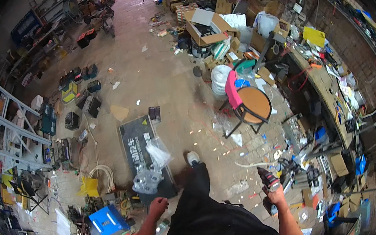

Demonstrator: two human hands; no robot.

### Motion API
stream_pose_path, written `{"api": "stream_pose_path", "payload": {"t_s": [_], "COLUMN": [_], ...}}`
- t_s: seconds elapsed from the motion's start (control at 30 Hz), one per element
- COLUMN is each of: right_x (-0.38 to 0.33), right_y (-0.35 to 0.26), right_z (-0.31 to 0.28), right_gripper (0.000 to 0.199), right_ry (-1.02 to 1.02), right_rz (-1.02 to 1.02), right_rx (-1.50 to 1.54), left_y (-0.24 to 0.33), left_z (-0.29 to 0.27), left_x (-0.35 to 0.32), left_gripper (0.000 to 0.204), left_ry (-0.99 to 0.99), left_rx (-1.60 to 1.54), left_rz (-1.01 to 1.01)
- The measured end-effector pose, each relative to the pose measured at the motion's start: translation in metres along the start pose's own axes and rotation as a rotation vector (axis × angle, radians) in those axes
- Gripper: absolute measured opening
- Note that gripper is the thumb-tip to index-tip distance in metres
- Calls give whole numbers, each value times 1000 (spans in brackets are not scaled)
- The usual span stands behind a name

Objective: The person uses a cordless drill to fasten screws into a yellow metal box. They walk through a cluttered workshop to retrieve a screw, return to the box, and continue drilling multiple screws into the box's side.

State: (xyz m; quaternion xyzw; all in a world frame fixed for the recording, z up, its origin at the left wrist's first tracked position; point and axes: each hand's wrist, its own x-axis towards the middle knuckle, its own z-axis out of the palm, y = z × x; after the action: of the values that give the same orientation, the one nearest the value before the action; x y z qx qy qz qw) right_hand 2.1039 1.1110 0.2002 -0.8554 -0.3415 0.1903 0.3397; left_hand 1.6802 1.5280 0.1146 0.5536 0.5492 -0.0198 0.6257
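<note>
In my right hand (pixel 274 194) is a red and black cordless drill (pixel 269 179), its nose pointing forward, beside the cluttered right side of the floor. My fingers are wrapped round its grip. Curled and with nothing visible in it, my left hand (pixel 158 206) hangs at my left side. Just ahead of it a long dark panel (pixel 128 139) with pale printing lies on the floor. Clear plastic packaging (pixel 147 179) and a crumpled plastic bag (pixel 157 155) rest on the panel. One shoe (pixel 193 158) of mine is beside the panel's right edge.
A round-seated chair (pixel 254 102) with a pink back stands right of the walkway. Beyond it are a white bucket (pixel 221 81) and an open carton (pixel 208 25). A workbench (pixel 326 90) lines the right wall. At left are coiled hose (pixel 105 177), a blue box (pixel 108 222), batteries (pixel 91 106) and metal framing (pixel 2 127).
</note>
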Motion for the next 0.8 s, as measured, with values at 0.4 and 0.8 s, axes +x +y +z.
{"api": "stream_pose_path", "payload": {"t_s": [0.4,0.8], "right_x": [414,843], "right_y": [-151,-273], "right_z": [26,76], "right_gripper": [29,50], "right_ry": [-115,-333], "right_rz": [65,92], "right_rx": [324,318], "left_y": [486,741], "left_z": [26,-4], "left_x": [258,461], "left_gripper": [32,44], "left_ry": [-143,-343], "left_rx": [151,-25], "left_rz": [573,283]}}
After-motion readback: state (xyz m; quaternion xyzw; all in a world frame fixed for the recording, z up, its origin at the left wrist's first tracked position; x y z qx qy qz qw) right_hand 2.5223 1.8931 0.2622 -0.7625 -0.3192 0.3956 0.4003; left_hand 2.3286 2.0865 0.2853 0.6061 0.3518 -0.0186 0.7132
